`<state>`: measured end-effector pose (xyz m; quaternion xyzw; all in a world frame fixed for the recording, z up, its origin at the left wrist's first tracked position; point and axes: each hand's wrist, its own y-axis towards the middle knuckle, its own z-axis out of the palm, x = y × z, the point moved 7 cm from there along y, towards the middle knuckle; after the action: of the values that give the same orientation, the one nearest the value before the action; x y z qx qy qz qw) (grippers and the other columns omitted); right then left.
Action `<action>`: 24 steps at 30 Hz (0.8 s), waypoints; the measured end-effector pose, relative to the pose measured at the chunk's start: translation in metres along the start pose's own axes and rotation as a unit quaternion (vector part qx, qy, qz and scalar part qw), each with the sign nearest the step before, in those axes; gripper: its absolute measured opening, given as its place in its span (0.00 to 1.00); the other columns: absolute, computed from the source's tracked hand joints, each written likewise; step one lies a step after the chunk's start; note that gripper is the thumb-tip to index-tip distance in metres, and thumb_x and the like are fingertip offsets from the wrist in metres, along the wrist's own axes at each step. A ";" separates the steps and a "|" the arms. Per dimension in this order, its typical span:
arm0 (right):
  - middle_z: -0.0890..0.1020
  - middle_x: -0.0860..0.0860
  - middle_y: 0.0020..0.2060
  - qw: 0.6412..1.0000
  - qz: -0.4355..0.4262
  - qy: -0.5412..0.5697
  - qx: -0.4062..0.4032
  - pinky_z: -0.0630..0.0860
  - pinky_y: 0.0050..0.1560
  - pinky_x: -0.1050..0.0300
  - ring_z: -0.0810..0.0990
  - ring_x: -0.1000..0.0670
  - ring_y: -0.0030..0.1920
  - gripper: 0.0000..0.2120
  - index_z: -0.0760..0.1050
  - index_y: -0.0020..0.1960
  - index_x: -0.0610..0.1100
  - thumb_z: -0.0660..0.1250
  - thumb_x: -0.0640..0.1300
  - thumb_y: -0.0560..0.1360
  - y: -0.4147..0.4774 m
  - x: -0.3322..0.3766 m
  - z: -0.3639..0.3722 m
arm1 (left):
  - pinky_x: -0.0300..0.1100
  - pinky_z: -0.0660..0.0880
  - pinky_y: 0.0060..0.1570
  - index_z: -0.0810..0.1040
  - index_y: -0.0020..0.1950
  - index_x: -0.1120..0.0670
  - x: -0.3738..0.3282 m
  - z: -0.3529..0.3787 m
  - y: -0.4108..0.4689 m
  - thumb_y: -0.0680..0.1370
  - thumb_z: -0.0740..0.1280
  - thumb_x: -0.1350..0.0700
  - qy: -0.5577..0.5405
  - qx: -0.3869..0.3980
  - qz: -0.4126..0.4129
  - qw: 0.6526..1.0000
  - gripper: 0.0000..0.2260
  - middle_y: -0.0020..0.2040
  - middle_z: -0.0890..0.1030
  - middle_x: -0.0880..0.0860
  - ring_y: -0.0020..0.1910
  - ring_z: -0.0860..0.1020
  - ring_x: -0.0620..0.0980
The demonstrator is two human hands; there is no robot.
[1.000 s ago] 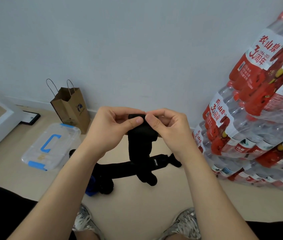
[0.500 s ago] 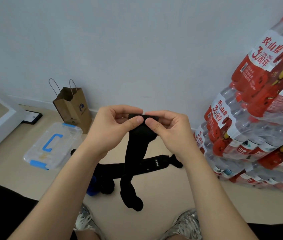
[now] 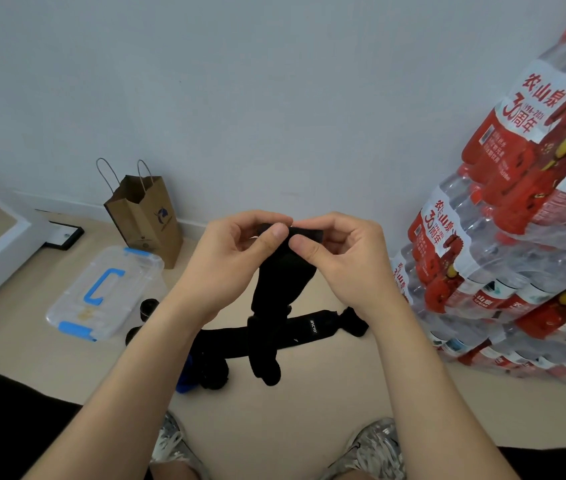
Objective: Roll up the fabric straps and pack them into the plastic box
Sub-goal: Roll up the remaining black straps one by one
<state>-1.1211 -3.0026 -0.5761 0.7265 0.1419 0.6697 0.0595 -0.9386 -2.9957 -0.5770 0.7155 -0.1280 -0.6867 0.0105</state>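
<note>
A black fabric strap (image 3: 280,289) hangs in the air in front of me. My left hand (image 3: 233,261) and my right hand (image 3: 340,258) both pinch its folded top end between thumb and fingers. Its free end dangles down to about shin height above the floor. A second black strap (image 3: 312,329) lies stretched across the floor below, with a dark bundle (image 3: 212,370) at its left end. The clear plastic box (image 3: 101,292) with blue handle and clips sits closed on the floor to the left.
A brown paper bag (image 3: 146,216) stands against the wall behind the box. Stacked packs of water bottles (image 3: 510,244) fill the right side. Two small dark rolls (image 3: 148,306) lie beside the box. My shoes (image 3: 375,448) are at the bottom.
The hanging strap's lower end swung down and left, then shortened a little as the top is rolled between my fingers. Both hands stayed at the same height.
</note>
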 end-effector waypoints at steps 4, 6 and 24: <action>0.90 0.50 0.48 1.000 -0.001 0.002 0.014 0.85 0.53 0.54 0.90 0.50 0.50 0.10 0.88 0.54 0.50 0.80 0.39 0.75 -0.001 0.000 0.004 | 0.36 0.82 0.53 0.88 0.57 0.52 -0.001 -0.001 0.002 0.84 0.72 0.61 0.044 -0.010 0.012 0.999 0.06 0.50 0.90 0.49 0.53 0.88 0.47; 0.90 0.50 0.47 1.000 0.004 0.018 0.004 0.85 0.52 0.56 0.90 0.50 0.49 0.07 0.88 0.54 0.51 0.80 0.43 0.76 -0.002 -0.002 0.005 | 0.38 0.83 0.54 0.88 0.57 0.54 -0.002 -0.006 0.001 0.82 0.74 0.62 0.036 -0.014 0.018 0.999 0.07 0.51 0.90 0.50 0.53 0.89 0.49; 0.91 0.54 0.49 0.996 -0.008 -0.017 -0.092 0.85 0.59 0.51 0.90 0.54 0.52 0.09 0.87 0.60 0.49 0.75 0.45 0.81 -0.003 -0.003 0.018 | 0.40 0.69 0.49 0.75 0.74 0.53 -0.012 0.010 -0.006 0.90 0.55 0.52 0.258 -0.113 -0.023 0.959 0.16 0.55 0.82 0.47 0.56 0.80 0.49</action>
<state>-1.1034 -2.9981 -0.5813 0.7284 0.0841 0.6667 0.1336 -0.9482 -2.9858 -0.5666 0.8654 -0.0260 -0.4886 0.1084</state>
